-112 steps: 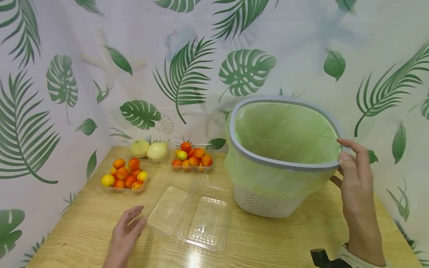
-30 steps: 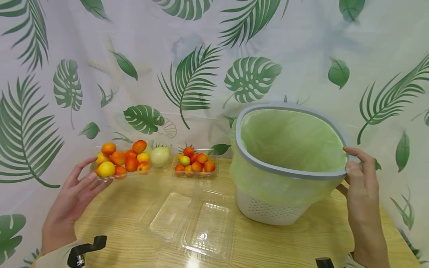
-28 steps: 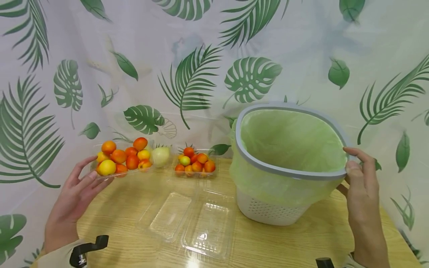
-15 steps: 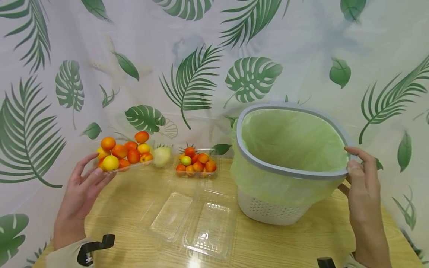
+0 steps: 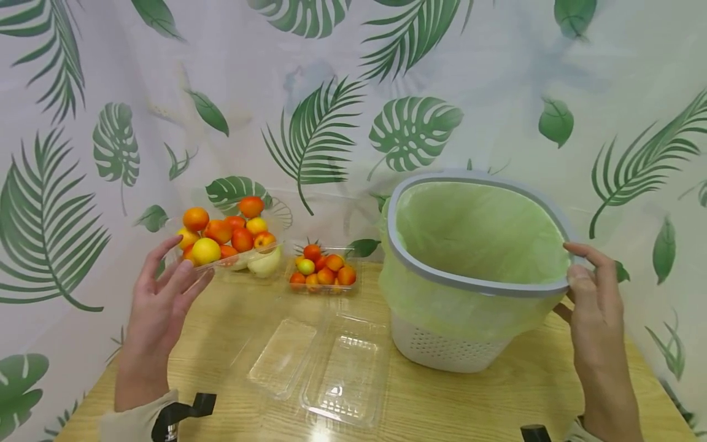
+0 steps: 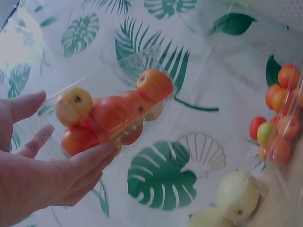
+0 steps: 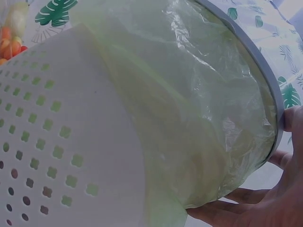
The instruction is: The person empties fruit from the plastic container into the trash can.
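My left hand (image 5: 157, 313) holds one end of a clear plastic container (image 5: 243, 256), lifted above the table at the back left. Red, orange and yellow small round fruits (image 6: 111, 113) fill it; their kind is unclear. In the left wrist view the thumb and fingers grip its near end. On the right stands a white perforated trash bin (image 5: 447, 353) with a grey rim (image 5: 480, 286). A pale green bag (image 5: 475, 233) lines it and folds over outside. My right hand (image 5: 596, 313) grips the bin's right rim, its lower fingers against the outside in the right wrist view.
A second clear container (image 5: 353, 285) of similar fruits stands by the back wall. Two pale round fruits (image 6: 239, 194) lie to its left, partly hidden behind the raised container. An open, clear plastic clamshell box (image 5: 342, 380) lies mid-table (image 5: 442, 411), left of the bin.
My left hand came up from the table, took hold of the left fruit container, raised it and carried it rightward, over the pale fruits. The right hand keeps its grip on the bin.
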Tool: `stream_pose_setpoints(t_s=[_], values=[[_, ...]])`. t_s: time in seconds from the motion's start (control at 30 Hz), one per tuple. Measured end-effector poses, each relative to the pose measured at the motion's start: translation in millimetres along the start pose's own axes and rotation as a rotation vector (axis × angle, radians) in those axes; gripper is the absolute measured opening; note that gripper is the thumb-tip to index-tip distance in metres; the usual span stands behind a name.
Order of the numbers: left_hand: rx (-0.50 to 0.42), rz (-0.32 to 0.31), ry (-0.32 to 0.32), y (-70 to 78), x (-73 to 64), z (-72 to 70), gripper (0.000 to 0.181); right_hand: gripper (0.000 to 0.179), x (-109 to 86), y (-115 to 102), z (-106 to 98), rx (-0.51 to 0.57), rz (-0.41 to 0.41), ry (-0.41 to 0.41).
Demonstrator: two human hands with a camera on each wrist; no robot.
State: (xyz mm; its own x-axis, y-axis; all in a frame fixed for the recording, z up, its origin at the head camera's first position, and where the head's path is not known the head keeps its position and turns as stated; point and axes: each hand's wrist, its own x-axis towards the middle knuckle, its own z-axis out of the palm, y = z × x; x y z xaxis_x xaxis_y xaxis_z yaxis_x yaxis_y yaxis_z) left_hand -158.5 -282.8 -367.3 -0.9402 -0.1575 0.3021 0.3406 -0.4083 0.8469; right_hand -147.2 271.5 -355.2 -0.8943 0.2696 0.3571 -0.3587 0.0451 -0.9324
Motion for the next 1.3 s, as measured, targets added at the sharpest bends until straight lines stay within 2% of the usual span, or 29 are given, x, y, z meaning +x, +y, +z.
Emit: stream_pose_setpoints(t_s=[0.2, 0.4, 0.6, 0.73, 0.97, 1.3], values=[[0.091, -0.019, -0.001, 4.7, -6.4, 29.9, 0.053, 0.042, -0.4, 0, 0, 0.002, -0.011, -0.002], [0.086, -0.025, 0.004, 4.0, -8.4, 57.3, 0.053, 0.042, 0.5, -1, 0, -0.019, -0.021, -0.009], [0.117, 0.019, -0.031, 6.0, -0.5, 83.1, 0.052, 0.042, -1.1, -1, -2, -0.016, -0.038, -0.033], [0.098, 0.043, -0.044, 7.9, 5.3, 99.5, 0.051, 0.043, -2.1, -1, -3, -0.012, -0.042, -0.045], [0.089, 0.071, -0.109, 6.5, 17.9, 132.6, 0.05, 0.043, -3.2, 0, -1, 0.015, -0.037, -0.017], [0.079, 0.112, -0.197, 5.9, 27.4, 174.2, 0.049, 0.043, -3.5, 0, 1, 0.016, -0.031, -0.001]])
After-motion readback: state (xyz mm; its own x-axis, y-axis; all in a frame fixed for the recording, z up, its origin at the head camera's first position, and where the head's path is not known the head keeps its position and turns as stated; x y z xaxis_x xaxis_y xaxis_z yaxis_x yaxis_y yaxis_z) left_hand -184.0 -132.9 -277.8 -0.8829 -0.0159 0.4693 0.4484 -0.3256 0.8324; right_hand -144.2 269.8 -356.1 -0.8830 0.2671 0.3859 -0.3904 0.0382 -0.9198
